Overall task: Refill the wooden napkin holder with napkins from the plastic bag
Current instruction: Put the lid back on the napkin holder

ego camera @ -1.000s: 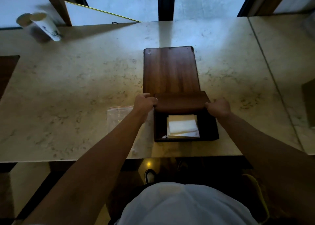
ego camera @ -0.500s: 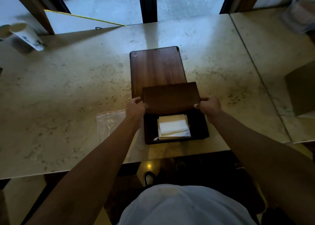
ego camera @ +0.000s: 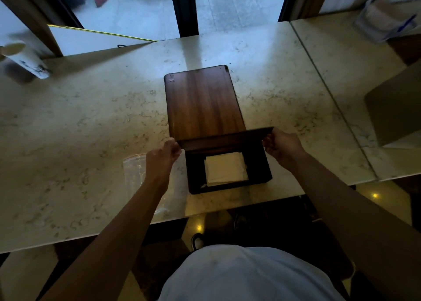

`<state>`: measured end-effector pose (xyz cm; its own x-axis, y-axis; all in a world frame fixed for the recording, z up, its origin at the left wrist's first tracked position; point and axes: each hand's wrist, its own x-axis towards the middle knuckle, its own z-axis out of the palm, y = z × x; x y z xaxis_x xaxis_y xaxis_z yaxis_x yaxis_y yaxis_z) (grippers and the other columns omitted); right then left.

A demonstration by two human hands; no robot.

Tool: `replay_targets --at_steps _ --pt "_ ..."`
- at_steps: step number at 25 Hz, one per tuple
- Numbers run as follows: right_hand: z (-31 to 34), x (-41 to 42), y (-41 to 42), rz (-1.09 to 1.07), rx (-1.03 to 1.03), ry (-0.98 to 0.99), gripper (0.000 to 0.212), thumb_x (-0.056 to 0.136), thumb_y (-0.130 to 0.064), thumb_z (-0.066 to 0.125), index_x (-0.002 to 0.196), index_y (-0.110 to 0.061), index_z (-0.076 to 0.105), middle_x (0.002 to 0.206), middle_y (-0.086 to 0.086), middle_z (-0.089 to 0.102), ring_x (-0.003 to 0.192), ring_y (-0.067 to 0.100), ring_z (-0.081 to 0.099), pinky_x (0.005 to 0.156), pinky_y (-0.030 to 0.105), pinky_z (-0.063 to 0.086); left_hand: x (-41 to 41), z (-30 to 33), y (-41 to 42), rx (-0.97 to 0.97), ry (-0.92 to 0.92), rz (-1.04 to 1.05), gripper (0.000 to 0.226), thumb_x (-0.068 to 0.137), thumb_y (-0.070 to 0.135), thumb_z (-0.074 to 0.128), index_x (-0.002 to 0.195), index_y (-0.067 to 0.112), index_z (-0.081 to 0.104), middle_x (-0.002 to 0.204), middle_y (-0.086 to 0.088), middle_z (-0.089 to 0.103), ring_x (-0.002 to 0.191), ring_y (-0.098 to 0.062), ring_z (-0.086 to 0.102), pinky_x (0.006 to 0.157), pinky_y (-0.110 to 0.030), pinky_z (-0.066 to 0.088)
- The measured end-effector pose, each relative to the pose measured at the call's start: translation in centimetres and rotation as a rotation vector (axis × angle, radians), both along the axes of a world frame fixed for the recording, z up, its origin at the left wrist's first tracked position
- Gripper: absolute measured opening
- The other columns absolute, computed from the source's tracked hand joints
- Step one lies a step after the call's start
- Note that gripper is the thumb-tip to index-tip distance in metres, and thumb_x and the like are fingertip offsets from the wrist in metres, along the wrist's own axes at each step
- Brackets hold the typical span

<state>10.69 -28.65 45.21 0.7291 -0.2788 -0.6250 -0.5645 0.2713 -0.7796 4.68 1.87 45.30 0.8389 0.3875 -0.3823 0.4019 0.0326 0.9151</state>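
Observation:
A dark wooden napkin holder (ego camera: 262, 175) stands near the front edge of the marble counter, with a stack of white napkins (ego camera: 224, 168) lying inside it. Its wooden lid (ego camera: 225, 137) is held tilted over the holder's far side. My left hand (ego camera: 165, 152) grips the lid's left end and my right hand (ego camera: 281, 144) grips its right end. A clear plastic bag (ego camera: 134, 175) lies flat on the counter left of the holder, partly under my left forearm.
A long wooden board (ego camera: 201, 102) lies behind the holder. A paper cup (ego camera: 25, 59) stands at the far left. The marble counter (ego camera: 79, 130) meets a second slab on the right, where a pale bag (ego camera: 385, 22) and a dark box (ego camera: 396, 109) sit.
The lid has tipped up from lying flat-faced over the holder's back to nearly edge-on. More of the napkin stack shows. Both hands keep their grip on the lid's ends.

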Motion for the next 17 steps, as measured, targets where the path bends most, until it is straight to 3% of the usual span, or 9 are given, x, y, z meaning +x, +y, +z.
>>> replay_targets --at_steps 3,6,10,13,15,17 --pt "-0.1 -1.2 -0.8 0.019 -0.053 0.082 0.017 0.089 -0.004 0.065 0.074 0.001 0.062 0.068 0.013 0.059 0.052 0.019 0.056 0.044 0.026 0.046 -2.6 -0.4 -0.2 0.103 0.056 -0.037 0.021 0.095 0.027 0.063 0.092 0.014 0.079 0.082 -0.007 0.079 0.084 -0.025 0.074 0.082 -0.035 0.059" --pt "-0.9 -2.6 -1.2 0.085 -0.197 0.116 0.017 0.083 0.0 0.072 0.073 0.007 0.061 0.074 0.015 0.062 0.067 0.027 0.062 0.049 0.03 0.05 -4.9 -1.4 -0.3 0.079 0.083 -0.083 0.017 0.094 0.015 0.066 0.09 0.028 0.077 0.08 0.008 0.079 0.082 -0.014 0.076 0.079 -0.03 0.061" --pt "-1.6 -3.6 -0.8 0.228 -0.413 0.095 0.015 0.078 -0.004 0.072 0.068 0.005 0.064 0.07 0.019 0.061 0.064 0.03 0.059 0.055 0.034 0.046 -5.7 -3.0 -1.2 0.165 0.158 -0.049 0.016 0.09 0.006 0.068 0.101 0.013 0.078 0.093 -0.001 0.079 0.083 -0.013 0.074 0.082 -0.036 0.061" --pt "-1.3 -3.9 -0.6 0.322 -0.56 0.068 0.024 0.076 -0.014 0.066 0.079 0.01 0.07 0.08 0.027 0.07 0.08 0.039 0.069 0.06 0.038 0.05 -5.6 -3.1 -1.9 0.347 0.175 -0.035 0.016 0.089 0.009 0.07 0.101 0.017 0.078 0.101 -0.004 0.079 0.084 -0.006 0.067 0.084 -0.031 0.056" --pt "-0.9 -4.1 -0.5 0.405 -0.648 0.05 0.026 0.078 -0.02 0.062 0.063 0.001 0.067 0.063 0.017 0.063 0.062 0.03 0.063 0.055 0.032 0.042 -5.7 -3.1 -2.0 0.464 0.154 -0.07 0.016 0.088 0.012 0.071 0.101 0.017 0.079 0.101 -0.002 0.079 0.084 -0.006 0.067 0.087 -0.031 0.055" --pt "-0.7 -4.0 -0.5 0.467 -0.709 0.041 0.035 0.081 -0.024 0.062 0.048 -0.015 0.051 0.051 0.002 0.049 0.051 0.019 0.047 0.05 0.03 0.034 -5.7 -3.2 -2.0 0.526 0.137 -0.101 0.016 0.087 0.013 0.072 0.1 0.015 0.079 0.099 -0.004 0.079 0.086 -0.011 0.071 0.089 -0.036 0.058"
